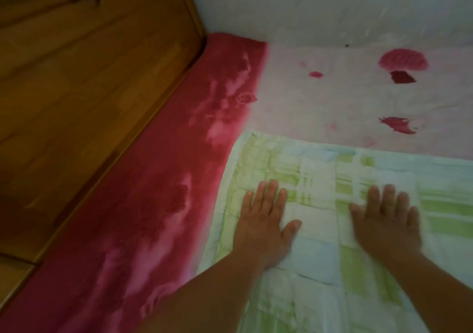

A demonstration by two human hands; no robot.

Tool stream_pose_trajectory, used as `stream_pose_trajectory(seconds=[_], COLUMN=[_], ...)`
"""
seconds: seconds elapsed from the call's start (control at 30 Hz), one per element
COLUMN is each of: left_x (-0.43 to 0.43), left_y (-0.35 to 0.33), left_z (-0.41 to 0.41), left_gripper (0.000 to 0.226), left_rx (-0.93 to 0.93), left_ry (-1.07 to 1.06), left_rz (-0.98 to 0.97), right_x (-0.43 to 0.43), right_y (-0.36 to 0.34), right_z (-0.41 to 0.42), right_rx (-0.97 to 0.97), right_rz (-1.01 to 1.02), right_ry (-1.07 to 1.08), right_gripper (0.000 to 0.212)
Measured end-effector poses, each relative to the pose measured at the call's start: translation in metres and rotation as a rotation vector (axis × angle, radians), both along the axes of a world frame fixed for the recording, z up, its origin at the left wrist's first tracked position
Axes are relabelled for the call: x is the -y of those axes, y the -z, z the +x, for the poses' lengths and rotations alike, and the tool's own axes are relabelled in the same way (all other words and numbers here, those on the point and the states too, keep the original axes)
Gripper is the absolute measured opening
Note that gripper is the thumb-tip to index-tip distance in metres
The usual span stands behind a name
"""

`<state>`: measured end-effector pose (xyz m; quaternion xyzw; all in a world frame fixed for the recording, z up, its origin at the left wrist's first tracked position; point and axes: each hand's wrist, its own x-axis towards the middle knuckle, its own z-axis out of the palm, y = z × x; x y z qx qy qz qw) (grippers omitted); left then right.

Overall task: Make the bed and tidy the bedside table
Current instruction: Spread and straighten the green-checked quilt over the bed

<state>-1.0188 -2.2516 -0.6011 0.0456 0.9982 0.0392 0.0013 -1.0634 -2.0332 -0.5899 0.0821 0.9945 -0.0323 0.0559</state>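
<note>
A green, white and pale blue checked quilt lies flat on the bed, its corner near the middle of the view. Under it spreads a bed sheet, deep red along the left side and pale pink with red flower prints further right. My left hand presses flat on the quilt near its left edge, fingers straight. A little to the right, my right hand also lies flat on the quilt with fingers spread; it is blurred. Neither hand holds anything.
A wooden headboard or bed frame panel runs along the left side of the bed. A pale wall borders the far side of the mattress. The bedside table is out of view.
</note>
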Motion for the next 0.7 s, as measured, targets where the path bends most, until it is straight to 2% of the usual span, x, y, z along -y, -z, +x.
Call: stream_pose_trajectory(seconds=[0.1, 0.2, 0.37, 0.5, 0.7], left_x=[0.005, 0.008, 0.01, 0.008, 0.007], left_y=[0.0, 0.002, -0.005, -0.009, -0.007], left_z=[0.002, 0.0, -0.001, 0.001, -0.006], left_gripper=[0.067, 0.063, 0.066, 0.07, 0.068], left_rx=[0.001, -0.041, -0.004, 0.103, 0.102], left_ry=[0.029, 0.06, 0.074, 0.071, 0.063], left_rz=[0.006, -0.017, -0.006, -0.023, -0.019], right_x=[0.056, 0.089, 0.09, 0.093, 0.094], right_y=[-0.006, 0.004, 0.015, 0.018, 0.016], right_z=[0.048, 0.077, 0.077, 0.079, 0.07], right_rx=[-0.115, -0.031, -0.163, -0.107, -0.059], right_rz=[-0.123, -0.162, -0.093, -0.078, -0.064], right_ry=[-0.076, -0.135, -0.137, -0.137, -0.109], right_gripper=[0.064, 0.075, 0.061, 0.062, 0.065])
